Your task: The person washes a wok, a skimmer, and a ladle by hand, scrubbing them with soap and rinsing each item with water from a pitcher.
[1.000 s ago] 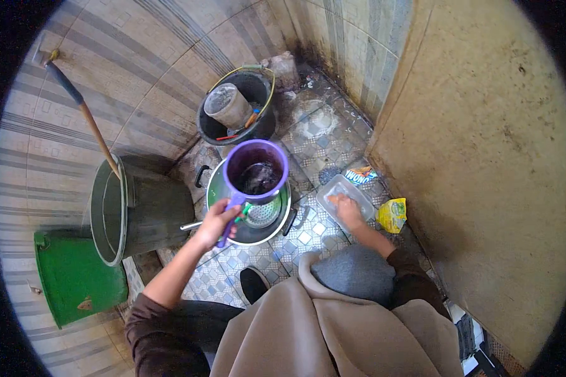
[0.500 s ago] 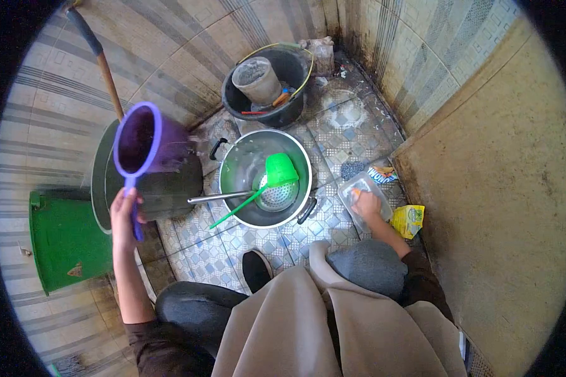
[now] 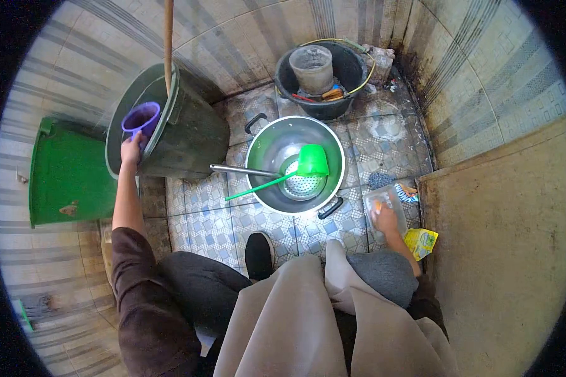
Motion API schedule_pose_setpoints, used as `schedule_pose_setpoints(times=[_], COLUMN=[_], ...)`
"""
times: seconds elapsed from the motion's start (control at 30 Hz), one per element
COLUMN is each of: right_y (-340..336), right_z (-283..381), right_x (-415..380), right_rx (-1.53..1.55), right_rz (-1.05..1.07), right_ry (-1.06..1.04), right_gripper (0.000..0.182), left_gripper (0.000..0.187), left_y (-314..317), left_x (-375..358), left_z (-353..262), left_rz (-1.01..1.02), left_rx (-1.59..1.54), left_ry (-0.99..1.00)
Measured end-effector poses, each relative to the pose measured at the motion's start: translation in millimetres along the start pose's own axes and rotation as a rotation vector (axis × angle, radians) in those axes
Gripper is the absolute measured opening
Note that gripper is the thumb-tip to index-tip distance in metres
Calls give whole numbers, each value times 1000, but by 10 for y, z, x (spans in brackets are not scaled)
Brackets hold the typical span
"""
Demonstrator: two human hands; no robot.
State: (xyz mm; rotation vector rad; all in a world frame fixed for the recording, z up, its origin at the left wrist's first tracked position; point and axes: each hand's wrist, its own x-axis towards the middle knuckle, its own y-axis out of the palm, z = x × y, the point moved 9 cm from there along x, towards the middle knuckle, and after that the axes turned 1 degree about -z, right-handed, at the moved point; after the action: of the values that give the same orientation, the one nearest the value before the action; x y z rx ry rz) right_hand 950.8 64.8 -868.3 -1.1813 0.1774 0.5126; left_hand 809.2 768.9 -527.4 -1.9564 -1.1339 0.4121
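My left hand (image 3: 132, 149) is closed round the handle of a purple dipper (image 3: 141, 118), which is inside the mouth of a big dark green bin (image 3: 192, 135) at the left. On the right, my right hand (image 3: 384, 220) is closed on a small orange thing over a clear plastic container (image 3: 393, 202) on the floor. Between the hands stands a large metal pot (image 3: 267, 147) with black handles. It holds a green dipper (image 3: 312, 161) and a perforated metal ladle (image 3: 302, 187), their handles reaching past the rim.
A black bucket (image 3: 286, 78) with a grey pail (image 3: 312, 72) stands at the back. A green tub (image 3: 63, 176) is at the far left. A yellow packet (image 3: 421, 242), a blue packet (image 3: 405, 193) and a scouring pad (image 3: 380, 181) lie by the right board (image 3: 490, 232).
My left hand has brought the purple dipper down into the bin's mouth. The whole view has shifted, with the pot and bucket now further right. My right hand stays at the clear container.
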Motion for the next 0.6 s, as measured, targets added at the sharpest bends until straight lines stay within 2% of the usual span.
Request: schedule_pose_setpoints(times=[0.07, 0.1, 0.13, 0.17, 0.2, 0.23, 0.27, 0.3, 0.33, 0.4, 0.47, 0.5, 0.53, 0.6], right_y=[-31, -53, -26, -14, -256, -476, -420, -262, -101, -28, 104, 75, 101, -128], right_z=[7, 13, 6, 57, 250, 375, 278, 226, 173, 7, -88, -108, -69, 59], right_x=[31, 41, 24, -30, -99, -243, -243, -181, -130, -122, 11, 53, 62, 90], right_rx=[-96, -186, -272, -265, -240, -217, -218, -136, -53, 7, 0, 72, 78, -71], right_rz=[68, 78, 93, 91, -197, -481, -476, -375, -279, -238, 62, 92, 85, -225], right_ry=[74, 112, 151, 164, 57, -52, -36, -125, -210, -144, 64, 169, 176, 145], right_gripper=[36, 34, 33, 33, 32, 32, 32, 30, 28, 24, 24, 28, 28, 31], left_gripper=[39, 38, 34, 37, 43, 43, 41, 39, 28, 37, 37, 35, 33, 32], left_y=[-79, -8, 197, 280, 359, 370, 325, 291, 237, -48, -107, -27, 86, 558], left_x=[177, 402, 357, 477, 586, 589, 589, 581, 614, -39, -547, -690, -903, -1317], left_z=[316, 789, 912, 1055, 1165, 1125, 1121, 1111, 1173, 134, -894, -1303, -1694, -2217], left_rz=[2, 31, 187, 205, 224, 237, 228, 220, 172, -33, -499, -640, -784, -607], left_rx=[234, 76, -140, -126, -112, -106, 43, 193, 118, 588, 874, 934, 973, 763], left_ry=[-182, -324, -459, -433, -408, -403, -424, -439, -492, -479, -155, 156, 473, 1015])
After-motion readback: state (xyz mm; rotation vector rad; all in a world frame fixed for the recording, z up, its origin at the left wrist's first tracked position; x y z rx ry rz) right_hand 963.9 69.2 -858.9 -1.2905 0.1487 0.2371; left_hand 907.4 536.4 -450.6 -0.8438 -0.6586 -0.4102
